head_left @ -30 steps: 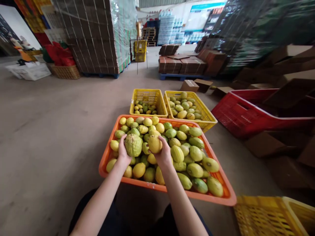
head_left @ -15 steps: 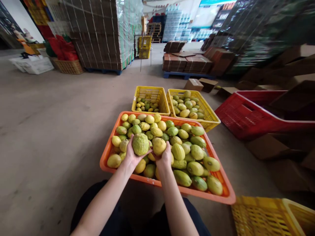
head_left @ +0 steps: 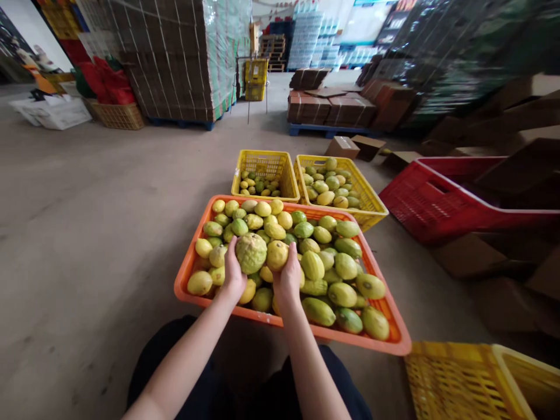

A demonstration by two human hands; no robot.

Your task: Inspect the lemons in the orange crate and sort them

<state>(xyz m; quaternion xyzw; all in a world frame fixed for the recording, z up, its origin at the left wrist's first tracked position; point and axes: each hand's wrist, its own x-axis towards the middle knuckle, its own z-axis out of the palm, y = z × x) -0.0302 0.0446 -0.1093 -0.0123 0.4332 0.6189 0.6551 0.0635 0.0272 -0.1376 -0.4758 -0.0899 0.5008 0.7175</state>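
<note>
My left hand (head_left: 235,273) is wrapped round the left side of a large, bumpy, yellow-green citrus fruit (head_left: 251,254). A smaller, smoother yellow lemon (head_left: 277,255) is gripped by my right hand (head_left: 287,273) from its right side. The two fruits are side by side, close together, over the middle of a shallow orange crate (head_left: 396,326). Below and around them the crate is filled with many green and yellow lemons (head_left: 318,311), some round and some long. The undersides of both held fruits are partly hidden.
Behind the orange crate stand two yellow crates (head_left: 268,153) with more fruit inside. A red crate (head_left: 420,204) with cardboard is at the right, and another yellow crate (head_left: 455,373) at lower right. Flattened cartons (head_left: 328,111) lie on a blue pallet farther back.
Both hands still hold the same two fruits. The bumpy fruit has turned in my left hand, its end now more upward. The lemon has shifted slightly left and up, nearer the other fruit.
</note>
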